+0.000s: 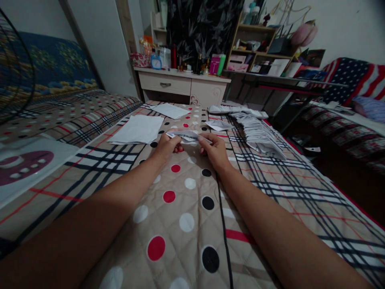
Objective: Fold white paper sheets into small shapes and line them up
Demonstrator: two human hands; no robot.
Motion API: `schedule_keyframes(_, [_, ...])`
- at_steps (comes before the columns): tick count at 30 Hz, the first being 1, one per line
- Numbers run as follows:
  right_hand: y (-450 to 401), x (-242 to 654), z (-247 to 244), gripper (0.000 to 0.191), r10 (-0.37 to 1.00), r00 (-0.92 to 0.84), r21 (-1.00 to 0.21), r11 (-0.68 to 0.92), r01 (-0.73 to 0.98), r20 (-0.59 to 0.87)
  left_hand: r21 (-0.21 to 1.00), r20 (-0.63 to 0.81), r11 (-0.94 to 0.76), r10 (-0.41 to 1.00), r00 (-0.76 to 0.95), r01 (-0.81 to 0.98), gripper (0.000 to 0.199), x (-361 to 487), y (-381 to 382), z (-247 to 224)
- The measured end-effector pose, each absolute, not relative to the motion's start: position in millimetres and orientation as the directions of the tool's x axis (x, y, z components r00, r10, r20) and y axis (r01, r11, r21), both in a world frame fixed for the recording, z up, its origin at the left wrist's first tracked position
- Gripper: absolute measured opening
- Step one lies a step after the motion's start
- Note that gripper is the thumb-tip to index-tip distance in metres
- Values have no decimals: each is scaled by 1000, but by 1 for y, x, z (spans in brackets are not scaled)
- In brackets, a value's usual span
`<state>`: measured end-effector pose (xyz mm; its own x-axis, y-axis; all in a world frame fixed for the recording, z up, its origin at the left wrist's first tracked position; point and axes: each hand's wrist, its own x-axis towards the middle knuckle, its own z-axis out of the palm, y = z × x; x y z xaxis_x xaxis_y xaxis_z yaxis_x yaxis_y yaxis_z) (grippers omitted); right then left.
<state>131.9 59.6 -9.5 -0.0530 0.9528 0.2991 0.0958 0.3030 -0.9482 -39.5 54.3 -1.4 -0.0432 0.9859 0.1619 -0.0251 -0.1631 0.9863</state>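
Left hand point(164, 149) and right hand point(217, 151) each pinching an end of a folded paper point(189, 135), low over the bed point(186, 241). Flat sheets point(138, 129) lie leftward; fanned papers point(260, 136) rightward.

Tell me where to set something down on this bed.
The bedspread is bare between the left arm and right arm, nearer than the held paper, and between the right arm and bed's right edge, nearer than the row of folded papers. The far part is crowded: white sheets left of the left hand, the row right of the right hand.
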Motion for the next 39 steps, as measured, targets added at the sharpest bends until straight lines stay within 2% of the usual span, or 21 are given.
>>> schedule_keyframes(3, [62, 132, -12, 29, 957, -41, -951, 291, 101, 288, 988, 152, -152, 987, -47, 1, 42, -38, 53, -1])
schedule_keyframes(6, [66, 133, -15, 27, 962, 1, -957, 273, 102, 274, 986, 161, -160, 986, -30, 49, 37, -37, 53, -2])
schedule_keyframes(10, [72, 138, -19, 27, 930, 126, -934, 328, 139, 346, 971, 209, -212, 977, 40, 108, 34, -34, 52, -4])
schedule_keyframes(17, [86, 152, -30, 33, 839, 343, -906, 381, 185, 423, 953, 244, -267, 957, 157, 143, 46, -31, 51, -4])
schedule_keyframes(24, [90, 156, -35, 36, 818, 380, -900, 366, 236, 432, 961, 212, -224, 974, 83, 166, 36, -30, 52, -5])
schedule_keyframes(33, [91, 166, -30, 45, 669, 530, -852, 369, 372, 521, 957, 226, -229, 973, 35, 176, 31, -33, 58, -12])
schedule_keyframes(36, [91, 167, -30, 44, 657, 502, -823, 389, 415, 563, 943, 266, -252, 963, -35, 219, 26, -37, 64, -18])
schedule_keyframes(39, [88, 165, -28, 40, 661, 461, -798, 403, 447, 592, 874, 373, -316, 923, -95, 369, 21, -42, 69, -22])
